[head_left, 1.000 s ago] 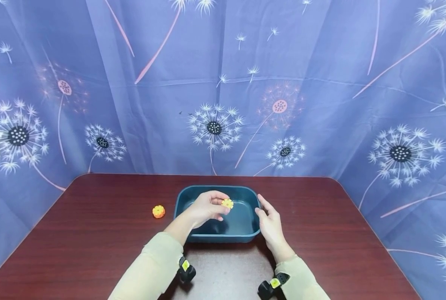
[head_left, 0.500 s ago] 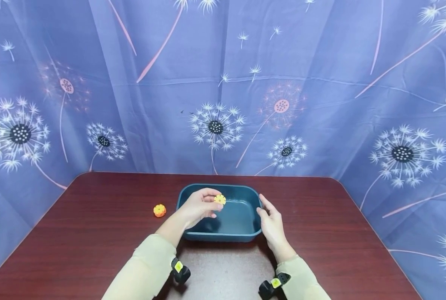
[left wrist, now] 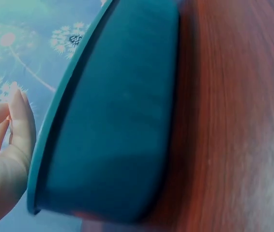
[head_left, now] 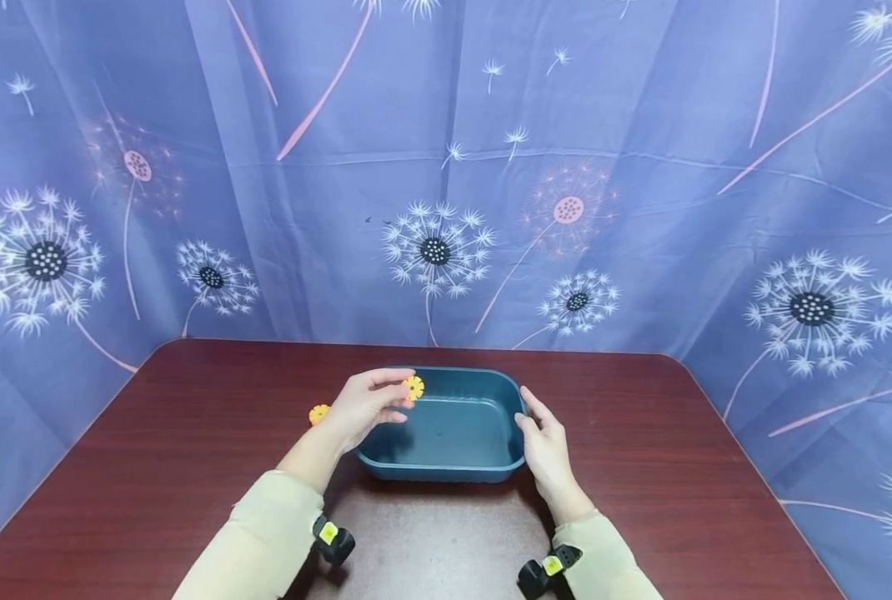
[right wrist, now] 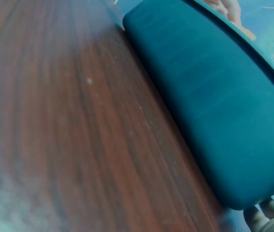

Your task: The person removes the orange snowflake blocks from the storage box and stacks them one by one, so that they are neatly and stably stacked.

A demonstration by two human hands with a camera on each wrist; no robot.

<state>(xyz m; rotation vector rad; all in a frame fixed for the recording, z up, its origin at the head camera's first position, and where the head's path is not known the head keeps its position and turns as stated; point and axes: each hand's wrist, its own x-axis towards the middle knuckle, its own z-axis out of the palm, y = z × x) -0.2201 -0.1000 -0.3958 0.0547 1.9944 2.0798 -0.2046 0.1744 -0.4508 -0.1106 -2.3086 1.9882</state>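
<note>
My left hand pinches a small yellow flower-shaped disc between thumb and fingers, above the left part of a dark teal rectangular tub. At the tub's right end, my right hand holds the rim, its thumb at the edge and the fingers along the outer wall. In the right wrist view the fingertips show against the tub's end. The left wrist view has the left hand beyond the tub's rim; the disc is hidden there. Left of the tub lies another yellow-orange flower-shaped piece, partly covered by my left wrist.
The tub stands on a dark red-brown wooden table, and its inside floor is bare where visible. Behind the table hangs a blue curtain with dandelion prints. Black wrist cameras are strapped below both hands.
My left hand has moved left and slightly up across the tub, carrying the yellow disc, and its wrist now overlaps the piece on the table. The right hand stays at the rim.
</note>
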